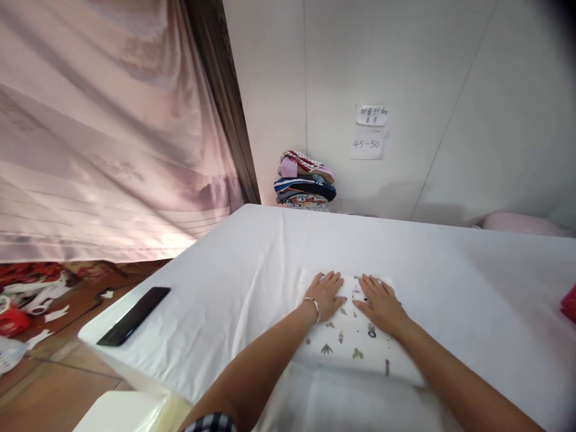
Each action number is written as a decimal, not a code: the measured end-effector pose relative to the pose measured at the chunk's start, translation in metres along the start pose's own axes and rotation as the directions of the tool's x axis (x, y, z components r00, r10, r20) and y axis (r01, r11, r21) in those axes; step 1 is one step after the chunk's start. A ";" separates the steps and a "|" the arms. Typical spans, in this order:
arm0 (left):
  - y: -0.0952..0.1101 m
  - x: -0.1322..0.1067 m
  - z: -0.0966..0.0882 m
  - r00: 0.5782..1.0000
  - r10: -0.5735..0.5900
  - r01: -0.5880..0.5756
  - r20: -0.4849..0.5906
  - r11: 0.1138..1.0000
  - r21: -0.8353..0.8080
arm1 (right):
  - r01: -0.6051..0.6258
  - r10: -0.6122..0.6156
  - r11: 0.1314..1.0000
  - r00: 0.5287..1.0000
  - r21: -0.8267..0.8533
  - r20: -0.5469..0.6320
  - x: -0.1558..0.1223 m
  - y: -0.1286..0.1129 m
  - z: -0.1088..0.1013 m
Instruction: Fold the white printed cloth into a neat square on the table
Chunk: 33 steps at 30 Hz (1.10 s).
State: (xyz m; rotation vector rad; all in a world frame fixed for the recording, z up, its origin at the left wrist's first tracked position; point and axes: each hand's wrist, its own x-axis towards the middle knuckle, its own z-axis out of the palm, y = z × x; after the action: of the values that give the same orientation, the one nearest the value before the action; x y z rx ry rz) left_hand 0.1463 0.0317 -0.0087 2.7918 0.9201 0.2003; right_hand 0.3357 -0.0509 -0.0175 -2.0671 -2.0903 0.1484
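1. The left hand point(327, 295) lies palm down on the left part of a white patterned cloth point(346, 345), its fingers extended and slightly spread, its thumb pointing inward; it rests flat and has hold of nothing
2. The right hand point(382, 306) lies palm down on the right part of the same cloth, fingers straight and a little apart, thumb turned toward the left hand, gripping nothing
3. A gap separates the two thumbs, and both sets of fingertips are near the cloth's far edge
4. The cloth lies on the white-covered table point(211, 318), in front of the person, and shows small green, grey and reddish motifs
5. A silvery bracelet point(317, 308) circles the left wrist, and a black-and-white checked sleeve point(211, 423) shows at the bottom edge
6. A dark flat object point(134, 316), much like a phone, lies near the table's left edge, well apart from the hands
7. Beyond the far edge, a stack of folded textiles point(306, 183) stands near the pale wall point(405, 54), which bears two handwritten notes, the lower point(368, 144) reading "45-50"
8. A pink curtain point(103, 138) hangs at the left, above a brown floor point(67, 384) with scattered items
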 end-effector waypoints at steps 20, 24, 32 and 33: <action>-0.030 0.032 -0.024 0.967 -0.208 0.206 0.150 0.978 0.024 | -0.056 0.016 0.986 0.970 0.158 0.243 0.043 0.030 -0.039; -0.043 0.045 -0.030 0.945 -0.202 0.211 0.256 0.978 -0.005 | -0.075 0.003 0.982 0.924 0.173 0.382 0.062 0.046 -0.042; -0.056 0.056 -0.026 0.919 -0.209 0.240 0.333 0.969 -0.054 | -0.190 0.089 0.976 0.792 0.104 0.604 0.093 0.050 -0.054; -0.057 0.057 -0.025 0.919 -0.207 0.240 0.335 0.969 -0.060 | -0.200 0.097 0.975 0.774 0.096 0.626 0.096 0.049 -0.056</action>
State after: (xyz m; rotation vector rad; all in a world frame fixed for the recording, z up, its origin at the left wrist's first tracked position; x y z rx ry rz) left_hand 0.1543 0.1137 0.0066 2.4956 1.0952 -0.2382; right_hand 0.3952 0.0421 0.0330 -2.2886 -2.1182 1.1290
